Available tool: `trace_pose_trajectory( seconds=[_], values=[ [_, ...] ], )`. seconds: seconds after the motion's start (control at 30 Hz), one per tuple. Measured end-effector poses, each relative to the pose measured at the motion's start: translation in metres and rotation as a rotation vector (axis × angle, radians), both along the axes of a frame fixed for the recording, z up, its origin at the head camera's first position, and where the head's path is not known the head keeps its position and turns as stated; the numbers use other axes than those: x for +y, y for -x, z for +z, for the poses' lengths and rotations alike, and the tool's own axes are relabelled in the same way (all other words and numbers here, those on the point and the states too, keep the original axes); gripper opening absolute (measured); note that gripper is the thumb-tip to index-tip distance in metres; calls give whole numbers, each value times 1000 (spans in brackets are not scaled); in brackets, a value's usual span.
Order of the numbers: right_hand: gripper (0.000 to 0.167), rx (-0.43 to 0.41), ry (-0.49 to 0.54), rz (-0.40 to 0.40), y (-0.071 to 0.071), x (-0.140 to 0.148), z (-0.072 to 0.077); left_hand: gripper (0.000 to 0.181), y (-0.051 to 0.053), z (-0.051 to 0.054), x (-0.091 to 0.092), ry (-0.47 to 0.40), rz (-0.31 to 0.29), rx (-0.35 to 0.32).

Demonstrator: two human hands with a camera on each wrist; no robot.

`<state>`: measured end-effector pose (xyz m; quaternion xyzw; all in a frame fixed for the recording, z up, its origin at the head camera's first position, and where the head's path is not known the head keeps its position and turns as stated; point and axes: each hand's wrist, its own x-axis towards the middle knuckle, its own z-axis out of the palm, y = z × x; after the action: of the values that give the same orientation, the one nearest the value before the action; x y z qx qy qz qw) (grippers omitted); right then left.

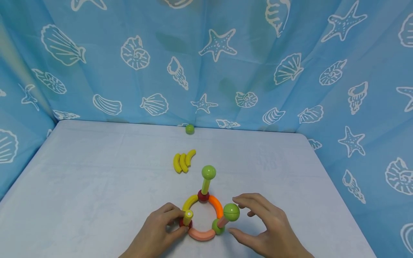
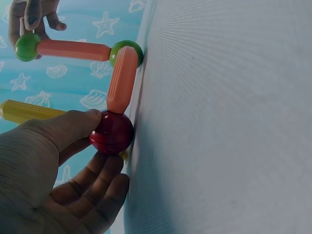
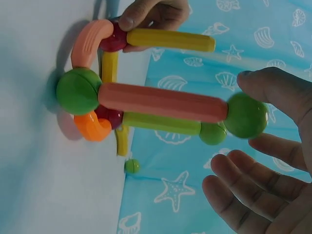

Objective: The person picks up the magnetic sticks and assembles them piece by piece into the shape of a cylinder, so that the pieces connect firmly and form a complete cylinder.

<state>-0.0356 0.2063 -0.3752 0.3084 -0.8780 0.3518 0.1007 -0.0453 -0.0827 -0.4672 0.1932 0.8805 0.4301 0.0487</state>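
A ring of curved toy pieces, yellow (image 1: 189, 202), orange (image 1: 216, 205) and pink (image 1: 201, 235), lies joined by balls on the table. My left hand (image 1: 161, 225) pinches the left red ball (image 2: 112, 135) between thumb and fingers; a yellow rod (image 3: 170, 39) stands on that ball. My right hand (image 1: 269, 227) is spread around the green ball (image 3: 247, 116) atop a pink rod (image 3: 163, 101); whether the fingertips touch it I cannot tell. This rod rises from a lower green ball (image 3: 78, 91). At the back, a lime rod (image 1: 205, 187) with a green ball (image 1: 208, 172) stands on another red ball (image 1: 203, 196).
Several centimetres beyond the ring, three yellow curved pieces (image 1: 183, 162) lie side by side. A loose green ball (image 1: 190, 129) sits near the table's far edge. A blue curtain with white shells and starfish (image 1: 218, 44) hangs behind and beside the white-covered table (image 1: 96, 179).
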Motion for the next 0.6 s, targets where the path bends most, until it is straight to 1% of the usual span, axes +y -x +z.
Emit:
trace_pose_trajectory(
  seconds=[0.17,0.3,0.47,0.6],
  values=[
    [68,-12,-28,-17,1,5,0,21,0,0,-1,-5,1,9],
    [71,-6,-46,-29,5,7,-4,21,0,0,-1,-7,2,11],
    [70,-24,-75,-72,11,11,-11,20,0,-1,-1,-15,-2,4],
    [67,-47,-69,-115,17,13,-17,21,0,-1,-1,-19,-4,13]
  ],
)
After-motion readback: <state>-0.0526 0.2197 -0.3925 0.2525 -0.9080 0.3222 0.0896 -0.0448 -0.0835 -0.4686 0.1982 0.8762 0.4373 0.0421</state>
